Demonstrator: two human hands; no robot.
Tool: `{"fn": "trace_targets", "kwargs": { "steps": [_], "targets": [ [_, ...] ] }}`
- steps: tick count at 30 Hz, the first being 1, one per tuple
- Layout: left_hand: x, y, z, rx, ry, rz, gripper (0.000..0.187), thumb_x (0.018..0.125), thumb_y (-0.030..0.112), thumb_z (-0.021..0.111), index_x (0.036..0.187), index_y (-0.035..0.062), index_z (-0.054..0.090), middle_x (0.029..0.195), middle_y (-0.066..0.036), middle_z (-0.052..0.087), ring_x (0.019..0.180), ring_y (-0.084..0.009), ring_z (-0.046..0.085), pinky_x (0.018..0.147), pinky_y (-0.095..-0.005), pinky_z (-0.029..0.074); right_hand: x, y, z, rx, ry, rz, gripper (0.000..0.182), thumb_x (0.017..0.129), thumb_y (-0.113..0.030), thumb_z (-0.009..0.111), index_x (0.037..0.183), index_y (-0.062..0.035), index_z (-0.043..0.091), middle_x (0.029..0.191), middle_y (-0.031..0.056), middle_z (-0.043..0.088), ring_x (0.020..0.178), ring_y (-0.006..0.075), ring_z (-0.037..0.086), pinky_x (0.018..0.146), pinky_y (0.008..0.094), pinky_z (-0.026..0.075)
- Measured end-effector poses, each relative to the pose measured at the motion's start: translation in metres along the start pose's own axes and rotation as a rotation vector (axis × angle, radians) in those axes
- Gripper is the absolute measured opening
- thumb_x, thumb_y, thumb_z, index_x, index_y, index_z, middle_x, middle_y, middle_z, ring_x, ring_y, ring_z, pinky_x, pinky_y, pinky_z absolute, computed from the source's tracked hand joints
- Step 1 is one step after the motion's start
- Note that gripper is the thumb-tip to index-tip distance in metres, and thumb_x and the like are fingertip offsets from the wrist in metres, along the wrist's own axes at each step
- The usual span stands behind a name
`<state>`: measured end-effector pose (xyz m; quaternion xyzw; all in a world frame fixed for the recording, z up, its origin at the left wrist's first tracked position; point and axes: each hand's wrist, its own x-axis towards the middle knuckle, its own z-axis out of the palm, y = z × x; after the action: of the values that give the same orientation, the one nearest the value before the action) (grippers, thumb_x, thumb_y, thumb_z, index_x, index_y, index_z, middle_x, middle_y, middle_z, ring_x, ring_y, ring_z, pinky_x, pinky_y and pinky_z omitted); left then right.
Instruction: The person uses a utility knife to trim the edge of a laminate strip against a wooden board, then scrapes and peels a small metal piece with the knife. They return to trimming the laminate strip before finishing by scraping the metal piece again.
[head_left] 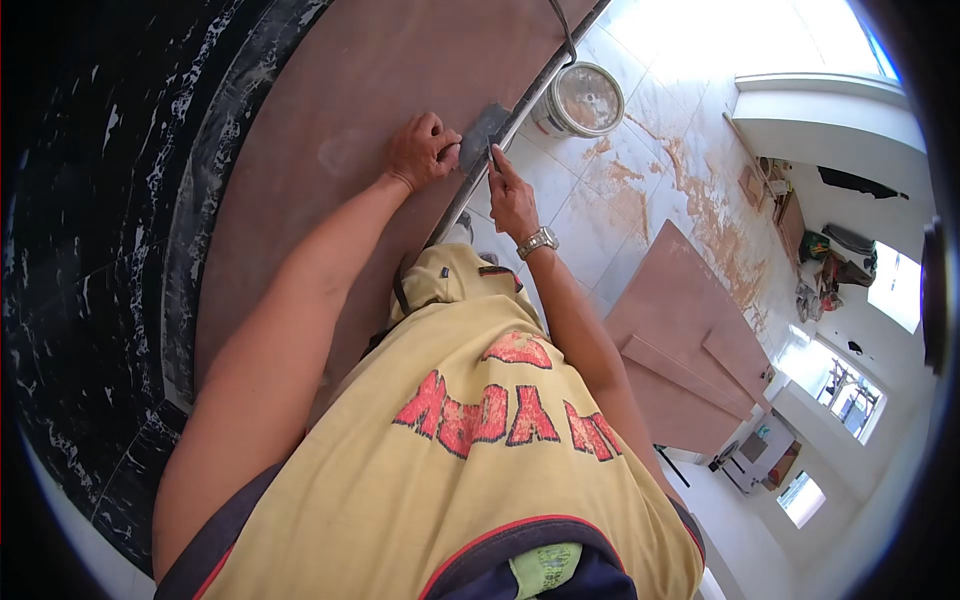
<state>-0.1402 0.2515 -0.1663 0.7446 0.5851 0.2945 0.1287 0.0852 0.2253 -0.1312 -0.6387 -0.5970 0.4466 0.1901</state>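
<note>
A grey flat piece (484, 135), like a block or sheet, lies at the edge of a brown board (330, 150). My left hand (424, 151) rests on the board just left of the grey piece, its fingers curled; what they hold, if anything, is hidden. On the other side of the edge, my right hand (513, 195) is closed round a thin dark tool (492, 150), whose tip meets the grey piece. A metal watch (538, 242) is on my right wrist.
A bucket (582, 100) stands on the tiled floor beyond the board's edge, with a dark cable (568, 38) beside it. Another brown board (680, 340) is at the right. Black marbled stone (90, 250) lines the left. Brown dust marks the floor.
</note>
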Motion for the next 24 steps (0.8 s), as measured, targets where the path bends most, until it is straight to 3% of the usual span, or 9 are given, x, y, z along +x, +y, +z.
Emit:
{"fn": "trace_targets", "kwargs": {
  "steps": [3, 4, 7, 10, 14, 17, 20, 24],
  "targets": [
    [0.0, 0.002, 0.001, -0.009, 0.02, 0.005, 0.015, 0.081, 0.028, 0.08, 0.095, 0.0254, 0.076, 0.095, -0.001, 0.059, 0.09, -0.0247, 0.065, 0.076, -0.0416, 0.056, 0.014, 0.001, -0.002, -0.011, 0.008, 0.001, 0.045, 0.109, -0.026, 0.056, 0.154, -0.0224, 0.057, 0.075, 0.0211, 0.071, 0.07, 0.0444, 0.068, 0.07, 0.0489, 0.055],
    [-0.002, 0.003, 0.0, -0.006, 0.01, -0.011, 0.014, 0.082, 0.027, 0.08, 0.095, 0.0253, 0.076, 0.095, -0.002, 0.058, 0.09, -0.0249, 0.064, 0.076, -0.0418, 0.056, 0.018, -0.008, -0.006, -0.013, 0.004, -0.036, 0.044, 0.11, -0.025, 0.055, 0.154, -0.0221, 0.058, 0.07, 0.0175, 0.069, 0.06, 0.0377, 0.067, 0.061, 0.0459, 0.055],
    [0.006, 0.002, 0.0, -0.006, -0.004, -0.017, 0.014, 0.082, 0.027, 0.078, 0.096, 0.0252, 0.075, 0.096, -0.002, 0.058, 0.09, -0.0252, 0.064, 0.076, -0.0421, 0.056, 0.013, -0.037, -0.022, 0.054, -0.1, 0.135, 0.044, 0.11, -0.024, 0.055, 0.154, -0.0217, 0.057, 0.063, 0.0119, 0.066, 0.05, 0.0263, 0.064, 0.049, 0.0416, 0.053],
    [0.001, 0.002, -0.001, -0.004, -0.003, -0.03, 0.015, 0.084, 0.028, 0.078, 0.098, 0.0261, 0.076, 0.097, -0.002, 0.058, 0.092, -0.0246, 0.063, 0.077, -0.0416, 0.055, 0.012, -0.031, -0.02, 0.075, -0.101, 0.08, 0.046, 0.11, -0.024, 0.055, 0.156, -0.0203, 0.055, 0.062, 0.0086, 0.063, 0.045, 0.0178, 0.061, 0.042, 0.0382, 0.051],
    [-0.002, 0.004, -0.001, 0.055, -0.029, -0.005, 0.018, 0.085, 0.027, 0.077, 0.103, 0.0275, 0.076, 0.097, -0.002, 0.057, 0.094, -0.0237, 0.062, 0.078, -0.0408, 0.055, -0.002, -0.024, -0.013, 0.106, -0.089, 0.043, 0.05, 0.111, -0.028, 0.056, 0.16, -0.0191, 0.05, 0.068, 0.0027, 0.062, 0.051, 0.0123, 0.063, 0.043, 0.033, 0.053],
    [-0.004, -0.003, 0.001, 0.055, -0.012, 0.066, 0.019, 0.086, 0.026, 0.077, 0.105, 0.0277, 0.077, 0.096, -0.001, 0.057, 0.093, -0.0232, 0.062, 0.079, -0.0413, 0.055, 0.0, -0.002, 0.003, 0.163, 0.024, -0.043, 0.051, 0.111, -0.027, 0.055, 0.161, -0.02, 0.05, 0.07, 0.0022, 0.063, 0.053, 0.0113, 0.063, 0.043, 0.0327, 0.053],
    [0.001, -0.006, 0.007, 0.027, 0.006, 0.112, 0.02, 0.086, 0.025, 0.078, 0.106, 0.0281, 0.077, 0.096, -0.001, 0.057, 0.093, -0.0226, 0.062, 0.08, -0.0419, 0.052, -0.004, -0.019, -0.005, 0.217, -0.023, 0.043, 0.051, 0.109, -0.016, 0.052, 0.16, -0.0186, 0.05, 0.074, 0.0102, 0.07, 0.052, 0.0185, 0.064, 0.048, 0.0367, 0.053],
    [-0.001, -0.008, 0.005, 0.045, 0.018, 0.154, 0.02, 0.087, 0.023, 0.077, 0.106, 0.0288, 0.077, 0.096, 0.0, 0.057, 0.093, -0.0223, 0.061, 0.081, -0.0413, 0.048, -0.005, -0.025, -0.002, 0.189, -0.015, 0.065, 0.051, 0.108, -0.014, 0.053, 0.158, -0.0194, 0.052, 0.07, 0.013, 0.069, 0.05, 0.0224, 0.063, 0.054, 0.0406, 0.052]
  ]
}}
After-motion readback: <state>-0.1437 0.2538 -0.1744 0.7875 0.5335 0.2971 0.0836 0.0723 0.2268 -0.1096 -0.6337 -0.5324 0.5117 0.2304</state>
